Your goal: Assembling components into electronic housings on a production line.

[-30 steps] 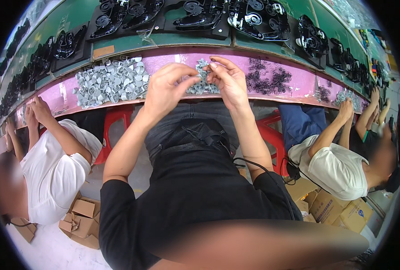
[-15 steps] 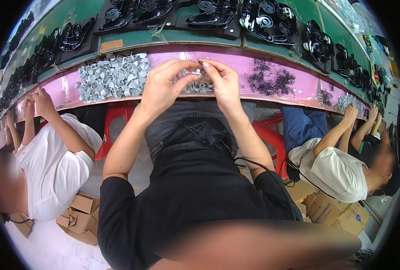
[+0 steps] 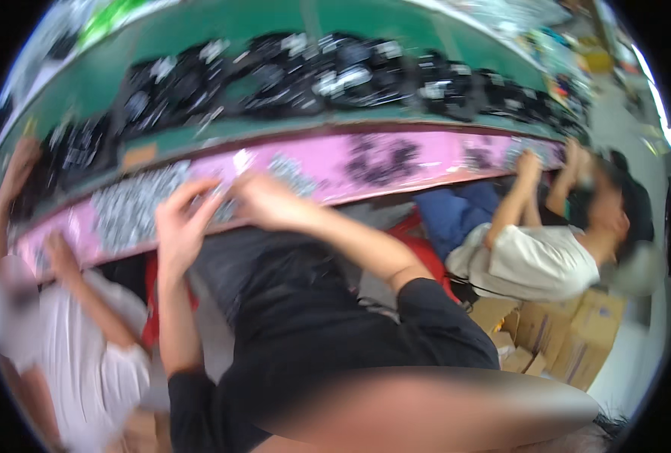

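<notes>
- The heap of grey plastic pieces (image 3: 135, 208) lies on the pink tabletop (image 3: 445, 158), its right end just beside the person's left hand.
- The left hand (image 3: 183, 226) is half curled, thumb and forefinger reaching toward the right with a narrow space between them; blur hides their tips, so whether they hold anything cannot be told.
- The right hand (image 3: 267, 202) is bent with its fingers pointing left, close to the left fingertips; its grip is too blurred to tell, and so is any touch between the hands.
- A smaller patch of grey parts (image 3: 294, 174) lies just beyond the right hand.
- Small black bits (image 3: 381, 160) are scattered farther right.
- Behind, large black parts (image 3: 358, 75) line a green bench (image 3: 267, 16).
- Co-workers sit at both sides, and cardboard boxes (image 3: 554, 332) stand at the lower right.
</notes>
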{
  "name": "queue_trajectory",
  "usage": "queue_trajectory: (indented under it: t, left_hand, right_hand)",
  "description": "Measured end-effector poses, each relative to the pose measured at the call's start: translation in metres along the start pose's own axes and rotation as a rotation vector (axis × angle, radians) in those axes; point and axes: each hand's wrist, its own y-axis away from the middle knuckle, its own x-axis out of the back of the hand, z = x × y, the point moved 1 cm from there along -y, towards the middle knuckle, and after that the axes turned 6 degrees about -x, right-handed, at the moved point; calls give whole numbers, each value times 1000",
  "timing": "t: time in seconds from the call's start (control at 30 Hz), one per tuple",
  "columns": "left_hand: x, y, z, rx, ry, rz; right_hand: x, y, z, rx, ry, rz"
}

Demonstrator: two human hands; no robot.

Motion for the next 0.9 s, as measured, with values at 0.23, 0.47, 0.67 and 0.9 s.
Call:
queue_trajectory:
  t: [0.23, 0.47, 0.67, 0.9]
  left_hand:
    - [0, 8, -20, -103, 124, 26]
    - [2, 4, -13, -74, 184, 31]
    - [5, 2, -11, -30, 235, 39]
    - [4, -2, 4, -119, 142, 28]
  right_hand:
    - [-30, -22, -4, 210, 113, -138]
    - [-24, -20, -10, 243, 68, -27]
    - [13, -14, -9, 55, -265, 111]
    - [37, -7, -5, -219, -1068, 60]
